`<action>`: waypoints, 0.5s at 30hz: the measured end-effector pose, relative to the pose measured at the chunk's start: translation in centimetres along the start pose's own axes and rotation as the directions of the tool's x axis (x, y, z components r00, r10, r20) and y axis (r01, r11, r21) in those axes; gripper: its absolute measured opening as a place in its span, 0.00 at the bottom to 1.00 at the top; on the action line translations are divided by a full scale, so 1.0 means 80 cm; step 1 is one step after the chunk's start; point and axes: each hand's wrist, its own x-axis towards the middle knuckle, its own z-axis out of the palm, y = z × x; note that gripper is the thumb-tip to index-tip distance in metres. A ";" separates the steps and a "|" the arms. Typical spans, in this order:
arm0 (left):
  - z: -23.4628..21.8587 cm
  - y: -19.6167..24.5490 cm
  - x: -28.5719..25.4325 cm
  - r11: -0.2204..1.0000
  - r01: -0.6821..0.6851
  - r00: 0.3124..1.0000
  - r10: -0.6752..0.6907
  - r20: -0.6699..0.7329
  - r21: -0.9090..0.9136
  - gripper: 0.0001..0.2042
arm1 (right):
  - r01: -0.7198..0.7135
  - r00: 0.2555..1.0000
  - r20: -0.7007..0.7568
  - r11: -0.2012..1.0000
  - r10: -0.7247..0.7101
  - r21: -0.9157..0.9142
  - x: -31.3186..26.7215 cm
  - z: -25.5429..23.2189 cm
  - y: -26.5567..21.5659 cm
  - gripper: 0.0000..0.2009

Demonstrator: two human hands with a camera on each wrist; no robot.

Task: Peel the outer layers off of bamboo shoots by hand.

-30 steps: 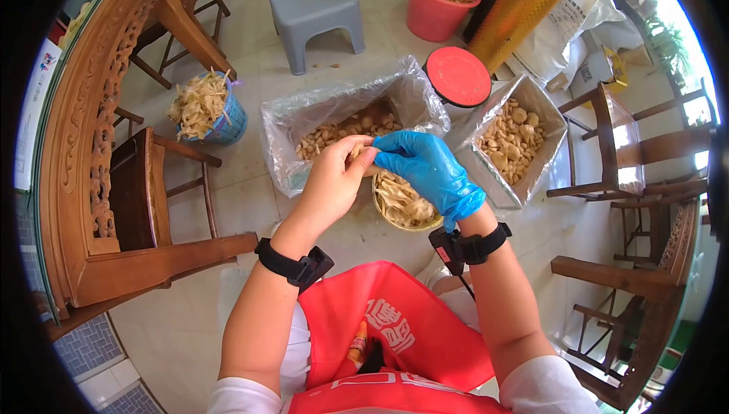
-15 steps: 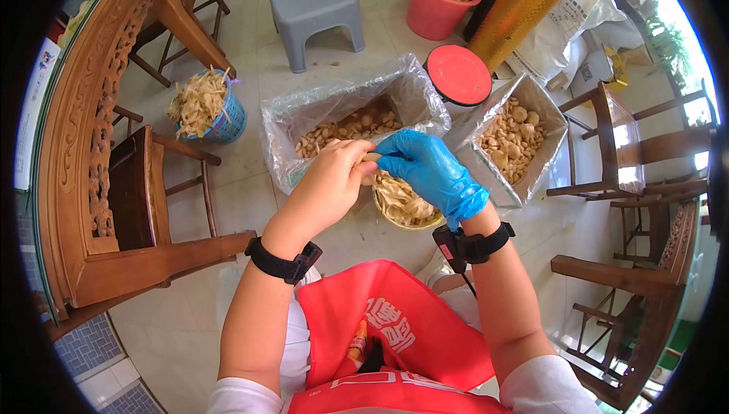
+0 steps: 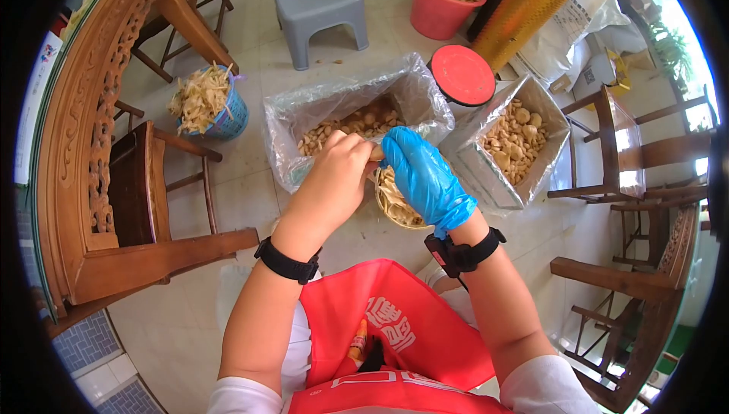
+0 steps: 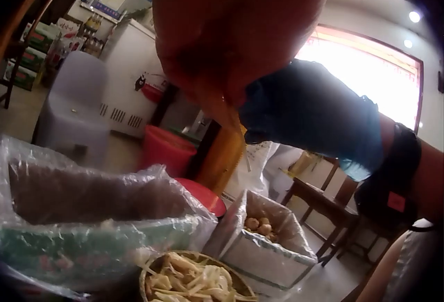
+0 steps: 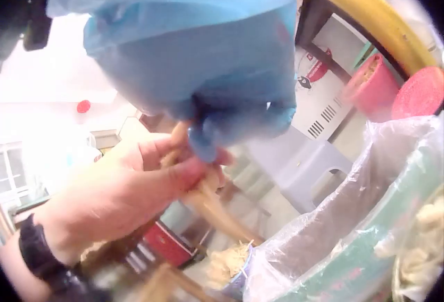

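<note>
Close together over the round basket (image 3: 408, 225), my two hands meet at a small pale tan piece (image 3: 377, 153). My bare left hand (image 3: 332, 175) pinches it between thumb and fingers, seen palm-side in the right wrist view. The blue-gloved right hand (image 3: 427, 180) grips its other end with curled fingers. What kind of food the piece is I cannot tell; the fingers hide most of it. Pale flat strips (image 4: 191, 278) fill the basket below. Ahead stands a plastic-lined box (image 3: 282, 129) with tan chunks (image 3: 323, 137) in the bottom.
At the right a second lined box (image 3: 548, 175) holds similar chunks and rounder lumps. A red-lidded container (image 3: 462, 74) stands between the boxes. Farther off are a grey plastic chair (image 3: 315, 11) and a pink bucket (image 3: 444, 15). A blue bin (image 3: 234, 119) of peelings stands left, near wooden furniture.
My left hand has turned over so its back faces up, and the gloved hand has rotated to point more forward. Both still hold the tan piece.
</note>
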 end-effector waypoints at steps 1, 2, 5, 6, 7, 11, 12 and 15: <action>0.002 0.003 0.000 0.999 0.021 0.999 -0.022 -0.040 -0.036 0.10 | -0.045 0.998 0.032 0.999 0.045 0.013 0.003 -0.004 -0.003 0.07; 0.002 0.004 0.000 0.997 0.039 0.996 -0.044 -0.079 -0.074 0.09 | -0.092 0.994 0.063 0.996 0.090 0.024 0.004 -0.007 -0.004 0.08; -0.002 0.000 0.000 0.989 0.113 0.980 -0.127 -0.155 -0.096 0.08 | -0.416 0.905 -0.001 0.888 0.425 0.196 0.008 -0.012 0.000 0.11; -0.004 0.001 0.001 0.989 0.113 0.980 -0.127 -0.155 -0.096 0.08 | -0.416 0.905 -0.001 0.888 0.425 0.196 0.009 -0.014 0.007 0.11; -0.008 0.003 0.001 0.946 0.254 0.952 -0.281 -0.119 -0.201 0.08 | -0.429 0.894 -0.085 0.896 0.439 0.116 0.008 -0.016 0.019 0.12; 0.005 -0.026 -0.006 0.824 0.367 0.894 -0.440 -0.079 -0.431 0.11 | -0.569 0.822 -0.085 0.802 0.564 -0.181 0.003 -0.028 0.043 0.15; 0.006 -0.027 -0.006 0.825 0.366 0.895 -0.439 -0.078 -0.431 0.11 | -0.626 0.769 -0.049 0.736 0.637 -0.259 0.005 -0.028 0.043 0.15; 0.006 -0.028 -0.005 0.753 0.382 0.875 -0.481 -0.052 -0.536 0.11 | -0.518 0.805 -0.037 0.732 0.592 0.443 0.017 -0.016 0.028 0.16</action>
